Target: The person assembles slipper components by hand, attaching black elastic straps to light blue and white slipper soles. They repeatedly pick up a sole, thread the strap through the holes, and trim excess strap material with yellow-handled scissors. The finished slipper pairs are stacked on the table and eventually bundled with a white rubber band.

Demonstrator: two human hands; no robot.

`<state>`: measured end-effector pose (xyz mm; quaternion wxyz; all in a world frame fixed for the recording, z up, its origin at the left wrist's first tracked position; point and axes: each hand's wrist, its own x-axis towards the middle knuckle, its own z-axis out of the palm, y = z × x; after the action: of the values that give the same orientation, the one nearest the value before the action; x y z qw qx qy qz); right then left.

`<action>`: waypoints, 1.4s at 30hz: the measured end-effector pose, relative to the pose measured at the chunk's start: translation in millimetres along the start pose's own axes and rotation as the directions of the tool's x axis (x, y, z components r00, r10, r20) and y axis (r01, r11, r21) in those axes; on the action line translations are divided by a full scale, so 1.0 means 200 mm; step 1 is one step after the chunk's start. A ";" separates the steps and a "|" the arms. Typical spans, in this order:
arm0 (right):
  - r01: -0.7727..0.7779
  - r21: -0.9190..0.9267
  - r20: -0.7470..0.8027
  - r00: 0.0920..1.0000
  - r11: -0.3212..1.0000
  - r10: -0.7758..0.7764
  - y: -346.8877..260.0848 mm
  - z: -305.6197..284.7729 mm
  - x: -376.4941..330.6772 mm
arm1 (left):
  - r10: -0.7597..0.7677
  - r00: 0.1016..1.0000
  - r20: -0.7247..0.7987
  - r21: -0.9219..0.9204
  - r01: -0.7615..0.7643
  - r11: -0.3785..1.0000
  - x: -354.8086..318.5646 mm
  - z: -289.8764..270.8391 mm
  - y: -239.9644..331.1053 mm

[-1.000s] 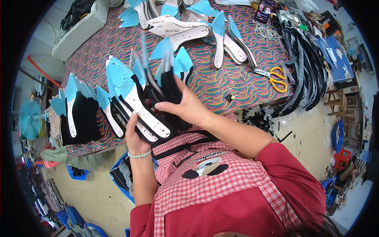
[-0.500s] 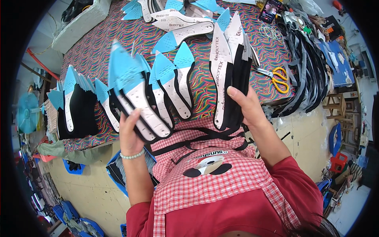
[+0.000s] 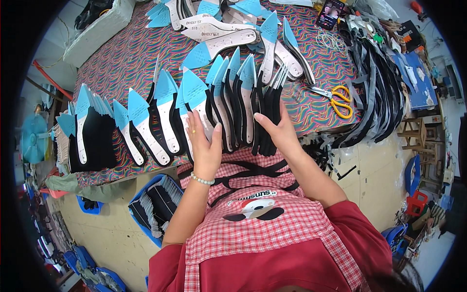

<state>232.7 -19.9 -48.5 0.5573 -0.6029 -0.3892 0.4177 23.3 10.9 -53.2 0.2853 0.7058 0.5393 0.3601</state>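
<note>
The right hand (image 3: 280, 130), fingers pinching black-edged insoles (image 3: 269, 109), has turned them edge-on beside the blue-tipped insoles (image 3: 195, 95), lengthening that row; the left hand (image 3: 206, 146) now lies flat, thumb spread.

You have two hands at the row, the left hand (image 3: 206, 146) and the right hand (image 3: 279, 131). You wear one beaded bracelet (image 3: 202, 179), one ring (image 3: 193, 131) and one checked apron (image 3: 277, 231). At least ten black-edged insole-shaped pieces (image 3: 146, 131) stand before you, overlapping too closely for an exact count; at least four unedged pieces (image 3: 269, 53) lie behind. Your surface (image 3: 126, 63) carries one pair of scissors (image 3: 332, 95) and one phone (image 3: 331, 13). You also have one fan (image 3: 35, 138) and at least two blue tubs (image 3: 141, 228).
</note>
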 end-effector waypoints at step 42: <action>-0.039 -0.100 0.008 0.999 0.994 0.040 -0.02 -0.07 -0.01 | -0.187 0.799 0.572 -0.760 0.602 0.247 0.56 -0.08 0.08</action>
<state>245.3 -26.0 -44.7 0.5163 -0.6352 -0.4005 0.4117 36.8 114.2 -8.2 0.8051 0.3110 0.3415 0.3722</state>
